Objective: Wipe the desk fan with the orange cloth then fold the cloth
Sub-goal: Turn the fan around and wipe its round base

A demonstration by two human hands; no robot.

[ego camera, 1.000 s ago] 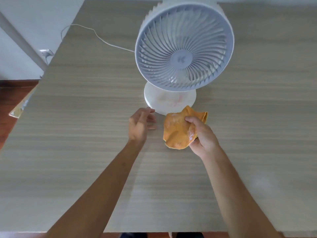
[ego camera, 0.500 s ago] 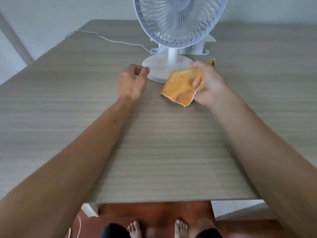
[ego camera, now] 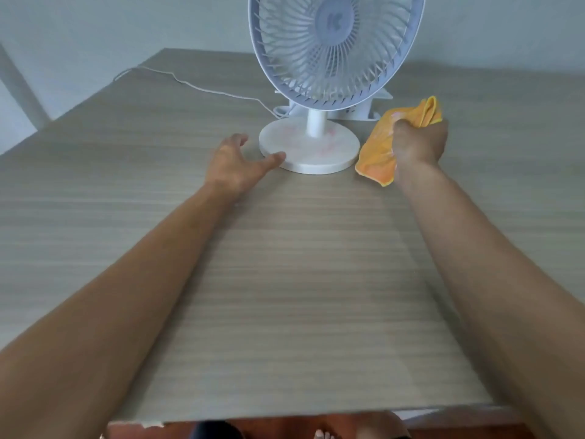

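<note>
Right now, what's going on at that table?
A person is getting set to wipe a desk fan that stands on a wooden table. The right hand grips a bunched orange cloth just right of the fan's round base, with the cloth not on the fan. The left hand is open, its thumb at the base's left edge, as if to steady it. The base shows faint pinkish marks. A white cord trails off behind.
</note>
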